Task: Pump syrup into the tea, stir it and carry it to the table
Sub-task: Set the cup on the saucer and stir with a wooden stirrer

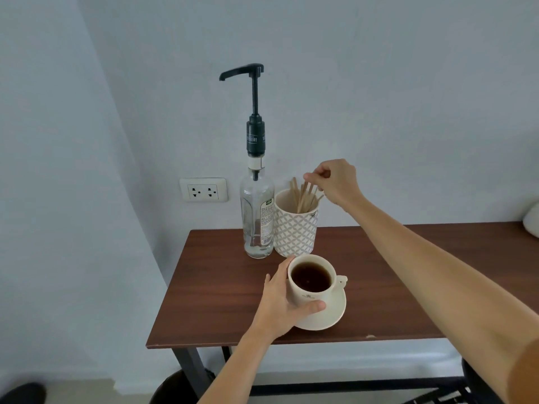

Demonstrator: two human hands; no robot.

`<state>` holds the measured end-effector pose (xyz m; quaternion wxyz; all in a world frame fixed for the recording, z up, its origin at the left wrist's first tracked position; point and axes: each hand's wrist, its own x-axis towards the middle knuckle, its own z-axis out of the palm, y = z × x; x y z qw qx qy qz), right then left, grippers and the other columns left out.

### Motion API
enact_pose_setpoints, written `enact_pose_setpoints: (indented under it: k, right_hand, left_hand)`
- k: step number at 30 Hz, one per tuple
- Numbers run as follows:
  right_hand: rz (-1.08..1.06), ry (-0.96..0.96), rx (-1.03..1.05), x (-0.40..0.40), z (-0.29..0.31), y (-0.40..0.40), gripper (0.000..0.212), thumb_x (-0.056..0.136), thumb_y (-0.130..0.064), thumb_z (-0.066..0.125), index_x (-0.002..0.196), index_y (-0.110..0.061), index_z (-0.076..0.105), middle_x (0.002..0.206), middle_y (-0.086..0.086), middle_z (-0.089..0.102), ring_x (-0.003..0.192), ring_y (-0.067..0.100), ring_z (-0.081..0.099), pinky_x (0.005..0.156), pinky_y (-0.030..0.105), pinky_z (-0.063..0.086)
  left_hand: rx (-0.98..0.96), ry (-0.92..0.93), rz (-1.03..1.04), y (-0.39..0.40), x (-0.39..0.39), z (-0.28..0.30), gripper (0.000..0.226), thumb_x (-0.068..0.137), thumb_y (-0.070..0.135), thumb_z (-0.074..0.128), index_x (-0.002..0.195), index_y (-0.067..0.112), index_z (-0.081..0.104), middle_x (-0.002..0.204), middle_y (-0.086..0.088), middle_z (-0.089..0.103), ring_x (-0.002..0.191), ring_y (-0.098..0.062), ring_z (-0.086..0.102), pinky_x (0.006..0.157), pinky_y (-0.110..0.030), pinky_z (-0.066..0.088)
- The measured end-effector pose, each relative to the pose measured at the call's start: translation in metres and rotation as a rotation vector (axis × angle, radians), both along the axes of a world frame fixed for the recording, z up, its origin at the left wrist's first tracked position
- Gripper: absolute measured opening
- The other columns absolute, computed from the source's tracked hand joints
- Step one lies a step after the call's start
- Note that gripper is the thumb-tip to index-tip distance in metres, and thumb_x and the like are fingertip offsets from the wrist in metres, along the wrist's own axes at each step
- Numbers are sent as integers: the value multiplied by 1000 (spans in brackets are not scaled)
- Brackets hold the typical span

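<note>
1. On the tabletop (221,287), left hand (280,301) wraps the tea cup (312,282) on its saucer (326,314); a nudge could slop tea
2. Syrup bottle (257,211) stands close behind; an elbow could topple it
3. Right hand (335,182) pinches a stir stick (304,191) in the holder (296,225); neighbours may lift too

Two bare forearms in shot, left hand (280,301) and right hand (335,182) both ungloved, no rings or watch showing. An orange-brown sleeve (525,374) edges the right arm.
</note>
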<state>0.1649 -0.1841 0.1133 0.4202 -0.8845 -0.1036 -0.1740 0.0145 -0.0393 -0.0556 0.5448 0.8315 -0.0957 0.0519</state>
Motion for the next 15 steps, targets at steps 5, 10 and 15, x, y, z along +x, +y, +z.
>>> enact_pose_setpoints:
  k: [5, 10, 15]
  right_hand:
    - [-24, -58, 25, 1, 6, 0, 26, 91, -21, 67, 81, 3, 66, 68, 11, 69, 59, 22, 66, 57, 24, 49]
    - [-17, 8, 256, -2, 23, -7, 16, 99, -17, 56, 94, -2, 55, 75, 22, 70, 42, 18, 67, 40, 24, 54]
    - [140, 245, 367, -16, 20, -9, 20, 83, 4, 74, 97, 3, 60, 77, 24, 71, 61, 28, 72, 59, 28, 63]
  left_hand:
    - [-10, -9, 5, -1, -1, 3, 85, 65, 56, 88, 136, 51, 42, 139, 30, 55, 134, 10, 45, 122, -61, 19]
    - [-7, -16, 0, 0, -1, 6, 82, 65, 56, 88, 131, 62, 39, 140, 28, 54, 134, 10, 45, 122, -62, 18]
    - [-8, -20, -13, 0, -2, 7, 81, 66, 52, 89, 127, 68, 38, 139, 30, 55, 133, 12, 45, 122, -63, 18]
